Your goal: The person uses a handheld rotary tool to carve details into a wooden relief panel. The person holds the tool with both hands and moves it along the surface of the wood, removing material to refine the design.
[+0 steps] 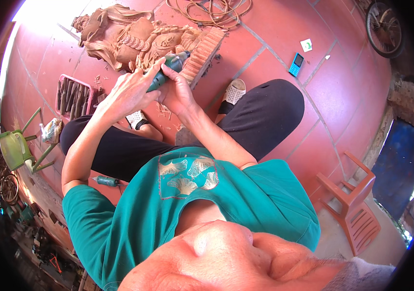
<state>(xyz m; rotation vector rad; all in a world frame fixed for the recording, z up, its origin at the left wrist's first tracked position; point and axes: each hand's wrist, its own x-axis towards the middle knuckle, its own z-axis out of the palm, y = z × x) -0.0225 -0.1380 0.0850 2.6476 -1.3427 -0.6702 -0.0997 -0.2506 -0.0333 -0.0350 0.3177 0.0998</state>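
A dark green handheld power carver (175,62) lies between both of my hands, in front of a wood carving. My left hand (128,93) curls over its near end, the thumb side pressed along the body. Against the other side, my right hand (178,93) grips it with the thumb on top. Just beyond the hands lies the brown carved wooden figure (136,36), with robes, a face and a ridged base (207,53). The carver overlaps the carving in this view, and I cannot tell whether they touch.
A pink tray of chisels (90,107) sits to the left, near a green chair (15,148). A second green power tool (107,181) lies by my left elbow. Rightward are a blue phone (295,64), a coiled hose (212,19) and an orange plastic chair (350,203). Wood chips dot the tiles.
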